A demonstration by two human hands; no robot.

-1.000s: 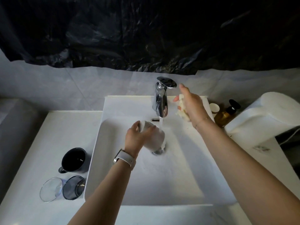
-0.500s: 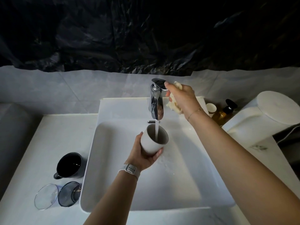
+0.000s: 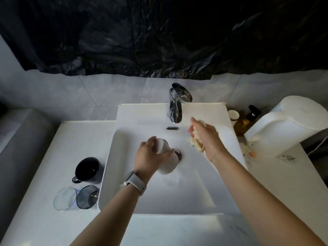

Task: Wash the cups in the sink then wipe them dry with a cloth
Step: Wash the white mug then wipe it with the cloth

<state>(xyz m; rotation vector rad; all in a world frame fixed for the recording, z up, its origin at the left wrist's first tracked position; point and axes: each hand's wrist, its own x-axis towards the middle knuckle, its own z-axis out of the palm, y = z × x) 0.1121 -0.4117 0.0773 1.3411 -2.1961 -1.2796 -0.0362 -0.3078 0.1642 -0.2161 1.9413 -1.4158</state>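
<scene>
My left hand (image 3: 149, 157) grips a white cup (image 3: 167, 164), tipped over low in the white sink (image 3: 195, 196) with its mouth near the drain (image 3: 178, 154). To the right of the cup, over the basin, my right hand (image 3: 206, 137) holds a pale yellow sponge or cloth (image 3: 195, 142). The chrome faucet (image 3: 175, 105) stands at the back of the sink, and no water runs from it. On the counter left of the sink stand a black mug (image 3: 87, 170), a clear glass (image 3: 65, 198) and a smoky grey glass (image 3: 87, 197).
A white rounded appliance (image 3: 287, 125) stands on the counter at the right. Between it and the sink are an amber pump bottle (image 3: 245, 121) and a small white cup (image 3: 233, 116). Black plastic sheeting covers the wall above the tiles.
My right hand left the faucet lever and came down over the basin with the sponge. The water stopped. My left hand lowered the cup from under the spout and tipped it toward the drain.
</scene>
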